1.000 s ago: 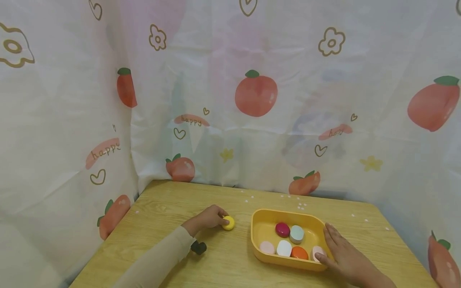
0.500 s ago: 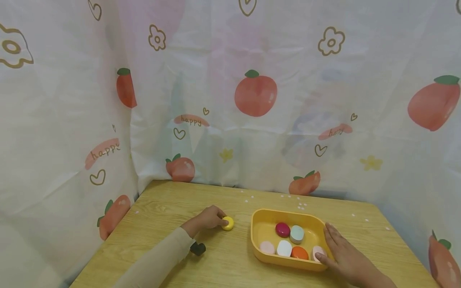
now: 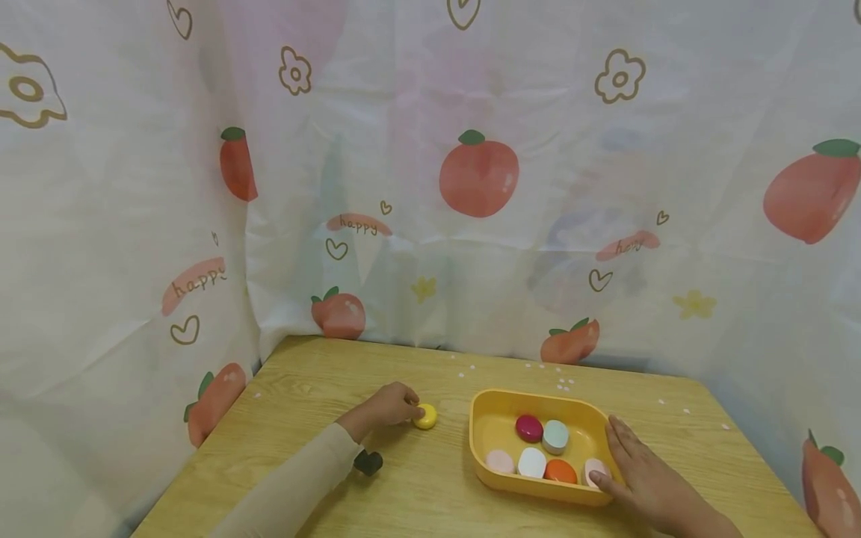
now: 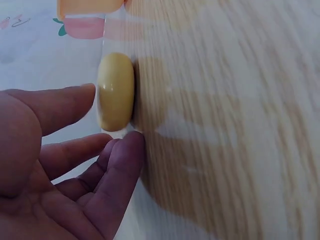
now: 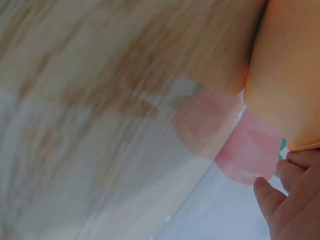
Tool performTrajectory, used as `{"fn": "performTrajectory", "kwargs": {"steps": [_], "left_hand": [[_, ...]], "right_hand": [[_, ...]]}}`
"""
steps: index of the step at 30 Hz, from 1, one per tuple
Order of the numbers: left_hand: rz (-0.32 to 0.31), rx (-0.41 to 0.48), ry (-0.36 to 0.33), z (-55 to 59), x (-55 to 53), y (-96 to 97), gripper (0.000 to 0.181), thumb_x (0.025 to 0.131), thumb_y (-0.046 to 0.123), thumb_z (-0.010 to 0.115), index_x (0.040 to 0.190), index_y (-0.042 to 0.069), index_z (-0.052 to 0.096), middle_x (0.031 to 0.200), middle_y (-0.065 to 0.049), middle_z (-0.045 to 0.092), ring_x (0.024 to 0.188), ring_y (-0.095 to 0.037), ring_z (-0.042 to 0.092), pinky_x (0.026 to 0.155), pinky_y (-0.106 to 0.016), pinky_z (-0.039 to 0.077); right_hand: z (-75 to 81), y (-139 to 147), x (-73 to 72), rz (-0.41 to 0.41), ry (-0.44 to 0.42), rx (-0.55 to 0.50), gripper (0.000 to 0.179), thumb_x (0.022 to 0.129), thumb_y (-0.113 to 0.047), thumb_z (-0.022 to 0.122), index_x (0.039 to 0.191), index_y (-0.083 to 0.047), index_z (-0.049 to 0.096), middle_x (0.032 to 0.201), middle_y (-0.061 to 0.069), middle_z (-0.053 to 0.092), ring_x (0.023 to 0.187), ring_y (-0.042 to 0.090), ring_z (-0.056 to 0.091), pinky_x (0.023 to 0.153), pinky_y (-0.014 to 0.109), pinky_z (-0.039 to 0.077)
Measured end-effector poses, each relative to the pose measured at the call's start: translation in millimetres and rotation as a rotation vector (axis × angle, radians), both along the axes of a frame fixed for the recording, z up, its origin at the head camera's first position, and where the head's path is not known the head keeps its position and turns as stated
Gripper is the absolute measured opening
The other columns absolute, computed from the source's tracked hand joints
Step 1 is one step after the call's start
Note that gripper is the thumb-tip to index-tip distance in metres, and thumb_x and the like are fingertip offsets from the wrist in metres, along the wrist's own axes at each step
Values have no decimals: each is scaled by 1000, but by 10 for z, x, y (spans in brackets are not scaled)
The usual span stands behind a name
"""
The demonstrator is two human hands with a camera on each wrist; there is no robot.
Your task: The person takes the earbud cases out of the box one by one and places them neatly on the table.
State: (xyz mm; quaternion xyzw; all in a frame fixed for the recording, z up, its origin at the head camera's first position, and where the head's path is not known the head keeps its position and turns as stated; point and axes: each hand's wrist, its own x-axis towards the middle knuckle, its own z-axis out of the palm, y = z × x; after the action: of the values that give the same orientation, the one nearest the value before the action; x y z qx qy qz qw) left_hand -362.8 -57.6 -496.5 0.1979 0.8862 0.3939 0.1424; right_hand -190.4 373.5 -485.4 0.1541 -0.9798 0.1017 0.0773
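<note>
Nothing has visibly moved: left of the tray (image 3: pixel 521 487), the yellow disc (image 3: pixel 427 418) sits by the left hand (image 3: pixel 386 406), grip slack (right hand (image 3: pixel 643 474) straight-fingered against the tray), so I'd pinch opposite edges evenly.

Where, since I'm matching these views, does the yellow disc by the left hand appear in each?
Head: yellow disc low, near the middle, left of the yellow tray.
Left wrist: yellow disc left of centre, slightly high.
Right wrist: not in it.
Shared landmark: yellow tray, lower right, top left, upper right respectively.
</note>
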Motion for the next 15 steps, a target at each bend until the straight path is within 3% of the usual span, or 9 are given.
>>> {"fn": "performTrajectory", "kwargs": {"steps": [6,10,15], "left_hand": [[15,-47,53,54,-23,24,42,88,21,74,119,-5,64,104,-12,64,75,-15,64,68,-31,55],[27,-79,105,147,-26,43,38,88,20,74,116,-4,65,102,-12,64,70,-14,63,65,-30,55],[7,-64,120,268,-54,125,33,90,21,72,114,-2,67,97,-8,64,67,-15,63,61,-28,54]], "right_hand": [[3,-2,-12,8,7,-4,81,98,-46,55,144,15,29,151,31,24,136,47,28,94,2,-13],[12,-10,-25,14,9,-1,81,97,-46,55,144,15,29,151,31,24,137,46,26,94,2,-13],[12,-15,-7,19,8,-15,81,97,-45,56,143,17,30,151,33,23,136,48,26,94,3,-13]]}}
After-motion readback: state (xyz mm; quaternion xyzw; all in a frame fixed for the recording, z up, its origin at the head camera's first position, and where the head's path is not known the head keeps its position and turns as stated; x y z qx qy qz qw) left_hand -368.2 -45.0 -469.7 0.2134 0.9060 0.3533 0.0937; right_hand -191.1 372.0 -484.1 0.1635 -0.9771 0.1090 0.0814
